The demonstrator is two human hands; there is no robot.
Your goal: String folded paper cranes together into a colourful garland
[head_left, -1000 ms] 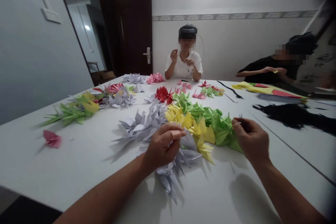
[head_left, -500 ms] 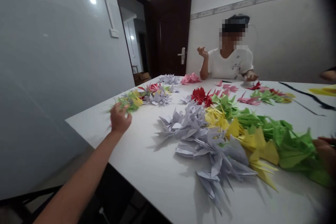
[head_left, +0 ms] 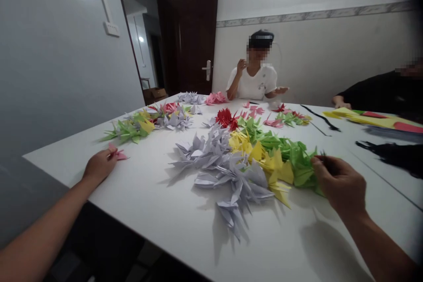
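My left hand (head_left: 100, 165) is closed in a pinch on a pink paper crane (head_left: 120, 154), low over the left part of the white table. Beyond it lies a loose heap of green and yellow paper cranes (head_left: 129, 129). On the right, my right hand (head_left: 343, 183) has its fingertips pinched together; a tiny dark thing shows at them, too small to name. That hand is beside the green cranes (head_left: 299, 161). Yellow cranes (head_left: 264, 158) and pale grey-white cranes (head_left: 228, 176) lie in rows left of these.
Red cranes (head_left: 226, 118) and pink cranes (head_left: 216, 98) lie farther back. A co-worker in white (head_left: 253, 81) sits across the table; another in black (head_left: 373, 88) is at the right, near yellow and red sheets (head_left: 380, 120). Black cord bundles (head_left: 393, 156) lie at the right.
My left hand has drawn back from the green and yellow heap with a pink crane in its fingers. My right hand has come fully into view. The view has turned right.
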